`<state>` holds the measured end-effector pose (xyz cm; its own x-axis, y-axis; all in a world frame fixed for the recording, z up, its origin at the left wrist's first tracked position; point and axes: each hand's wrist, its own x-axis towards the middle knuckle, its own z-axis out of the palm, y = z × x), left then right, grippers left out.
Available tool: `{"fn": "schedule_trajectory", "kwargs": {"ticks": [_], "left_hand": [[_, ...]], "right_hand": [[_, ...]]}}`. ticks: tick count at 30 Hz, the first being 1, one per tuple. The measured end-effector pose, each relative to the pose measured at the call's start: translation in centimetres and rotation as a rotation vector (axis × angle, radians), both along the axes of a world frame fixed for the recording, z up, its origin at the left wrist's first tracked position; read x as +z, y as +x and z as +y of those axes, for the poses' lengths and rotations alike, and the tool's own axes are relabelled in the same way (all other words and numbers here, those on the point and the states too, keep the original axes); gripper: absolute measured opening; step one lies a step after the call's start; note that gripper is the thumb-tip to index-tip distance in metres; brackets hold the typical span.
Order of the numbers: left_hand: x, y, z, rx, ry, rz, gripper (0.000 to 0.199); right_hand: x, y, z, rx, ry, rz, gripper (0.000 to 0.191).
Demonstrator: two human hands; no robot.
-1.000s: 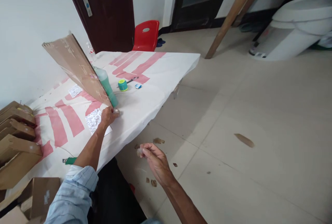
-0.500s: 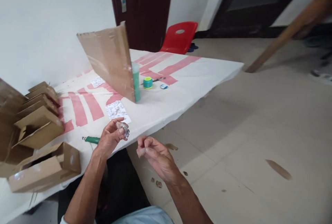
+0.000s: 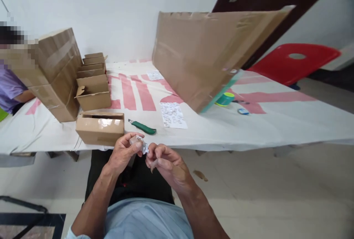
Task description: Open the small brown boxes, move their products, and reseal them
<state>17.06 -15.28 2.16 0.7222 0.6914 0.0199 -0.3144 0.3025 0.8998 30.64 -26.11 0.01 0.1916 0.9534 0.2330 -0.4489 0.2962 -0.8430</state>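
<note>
Over my lap, at the table's front edge, my left hand point(image 3: 125, 152) is closed on a small crumpled whitish wad point(image 3: 143, 145) with grey print. Close by on its right, my right hand point(image 3: 168, 163) pinches a thin translucent scrap point(image 3: 154, 165), perhaps a bit of tape or film. The fingertips of both hands almost meet at the wad. A green utility knife point(image 3: 143, 127) lies on the table just beyond them. Behind it is a white sheet with small printed figures point(image 3: 173, 115).
Small open cardboard boxes point(image 3: 100, 128) stand at the left beside a tall carton point(image 3: 59, 73). A big cardboard panel point(image 3: 199, 51) leans upright on the cloth-covered table point(image 3: 279, 128). A green tape roll point(image 3: 225, 99) and red chair point(image 3: 295, 63) are at right; another person's purple sleeve point(image 3: 11, 86) shows far left.
My view has swung left, bringing the tall carton and the other person into sight. My hands have come closer together, still holding the wad and the scrap.
</note>
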Motion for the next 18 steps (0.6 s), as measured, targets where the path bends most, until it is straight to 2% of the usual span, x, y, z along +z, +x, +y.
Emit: {"fn": "schedule_trajectory", "kwargs": {"ticks": [7, 11, 18], "left_hand": [[-0.1, -3.9, -0.4, 0.053, 0.027, -0.039, 0.045], [0.1, -4.7, -0.9, 0.081, 0.058, -0.053, 0.042], [0.0, -5.4, -1.6, 0.119, 0.077, -0.063, 0.056]], "right_hand": [[0.7, -2.8, 0.7, 0.116, -0.037, -0.060, 0.035], [1.0, -3.7, 0.8, 0.147, -0.029, -0.067, 0.035], [1.2, -4.2, 0.9, 0.184, -0.012, -0.031, 0.029]]}}
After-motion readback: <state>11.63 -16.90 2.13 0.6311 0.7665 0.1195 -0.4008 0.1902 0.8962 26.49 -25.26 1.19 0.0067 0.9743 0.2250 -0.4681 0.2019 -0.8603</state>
